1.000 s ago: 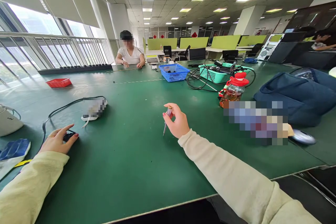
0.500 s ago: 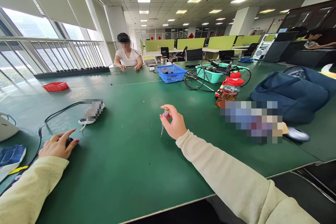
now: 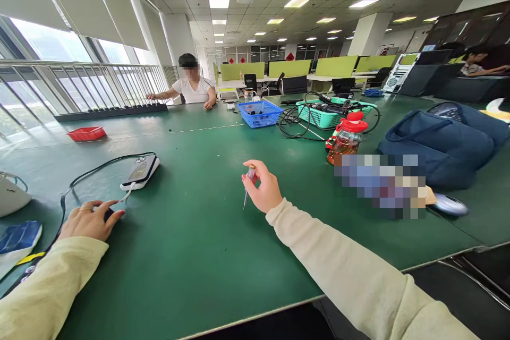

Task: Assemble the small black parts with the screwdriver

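Note:
My right hand (image 3: 265, 188) holds a small screwdriver (image 3: 250, 175) by its handle, with the thin shaft pointing down toward the green table (image 3: 191, 276). On the left, my left hand (image 3: 90, 220) has its fingers around a small dark object (image 3: 108, 214), partly hidden beneath them. Just beyond that hand lies a phone (image 3: 140, 169) on a white device with a short white cable, and a black cable (image 3: 90, 170) curves past it.
A red tray (image 3: 86, 134) is at the far left, a blue basket (image 3: 261, 119) and a green basket (image 3: 322, 117) at the back. A red-lidded jar (image 3: 346, 141) and a navy bag (image 3: 438, 143) stand right. Across the table sits a person (image 3: 193, 87).
My left hand, with the dark object, has shifted slightly right, its fingers nearer the white cable. The person across has stretched one arm out toward the long black strip. My right hand has hardly moved.

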Demonstrator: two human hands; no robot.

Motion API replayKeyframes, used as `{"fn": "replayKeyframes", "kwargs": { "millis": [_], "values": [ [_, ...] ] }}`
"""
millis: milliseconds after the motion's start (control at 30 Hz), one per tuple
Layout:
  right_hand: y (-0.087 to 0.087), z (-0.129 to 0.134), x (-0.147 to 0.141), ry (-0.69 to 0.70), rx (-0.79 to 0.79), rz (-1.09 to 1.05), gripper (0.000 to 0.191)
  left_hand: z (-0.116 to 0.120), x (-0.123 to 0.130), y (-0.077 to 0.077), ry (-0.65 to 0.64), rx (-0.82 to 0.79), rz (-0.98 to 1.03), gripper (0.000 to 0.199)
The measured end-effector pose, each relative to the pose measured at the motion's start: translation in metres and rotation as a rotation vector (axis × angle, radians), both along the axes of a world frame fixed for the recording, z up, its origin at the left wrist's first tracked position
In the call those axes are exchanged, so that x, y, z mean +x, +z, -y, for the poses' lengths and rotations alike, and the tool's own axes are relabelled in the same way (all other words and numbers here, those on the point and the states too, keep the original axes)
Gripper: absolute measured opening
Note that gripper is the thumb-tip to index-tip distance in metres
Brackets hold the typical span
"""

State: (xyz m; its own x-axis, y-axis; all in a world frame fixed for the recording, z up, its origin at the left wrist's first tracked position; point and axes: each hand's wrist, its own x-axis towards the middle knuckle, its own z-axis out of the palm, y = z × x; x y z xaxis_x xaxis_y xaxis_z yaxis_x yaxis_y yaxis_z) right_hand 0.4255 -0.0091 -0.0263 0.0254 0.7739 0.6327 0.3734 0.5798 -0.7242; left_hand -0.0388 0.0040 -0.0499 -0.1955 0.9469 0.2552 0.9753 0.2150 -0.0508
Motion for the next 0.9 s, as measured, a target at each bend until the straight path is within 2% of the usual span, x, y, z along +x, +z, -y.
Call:
{"fn": "replayKeyframes", "kwargs": {
  "millis": [200, 300, 467, 633, 800, 900],
  "values": [
    [-0.001, 0.000, 0.000, 0.006, -0.002, 0.001, 0.025, 0.007, 0.017, 0.011, 0.044, -0.042, -0.060, 0.074],
    [0.000, 0.000, 0.000, 0.001, -0.004, 0.003, 0.025, 0.007, 0.016, 0.008, 0.071, -0.051, -0.044, 0.072],
    [-0.001, -0.001, 0.000, 0.001, 0.000, 0.003, 0.025, 0.006, 0.008, 0.004, 0.039, -0.015, -0.039, 0.067],
    [0.000, 0.000, 0.000, 0.000, -0.001, 0.008, 0.024, 0.008, 0.010, 0.004, 0.078, -0.057, 0.013, 0.073],
    [-0.001, -0.001, 0.000, 0.006, -0.006, 0.005, 0.025, 0.013, 0.015, 0.000, -0.006, 0.019, 0.108, 0.074],
    [-0.002, -0.001, 0.000, 0.011, -0.003, 0.008, 0.025, 0.017, 0.017, 0.001, -0.005, 0.028, 0.148, 0.074]
  ]
}}
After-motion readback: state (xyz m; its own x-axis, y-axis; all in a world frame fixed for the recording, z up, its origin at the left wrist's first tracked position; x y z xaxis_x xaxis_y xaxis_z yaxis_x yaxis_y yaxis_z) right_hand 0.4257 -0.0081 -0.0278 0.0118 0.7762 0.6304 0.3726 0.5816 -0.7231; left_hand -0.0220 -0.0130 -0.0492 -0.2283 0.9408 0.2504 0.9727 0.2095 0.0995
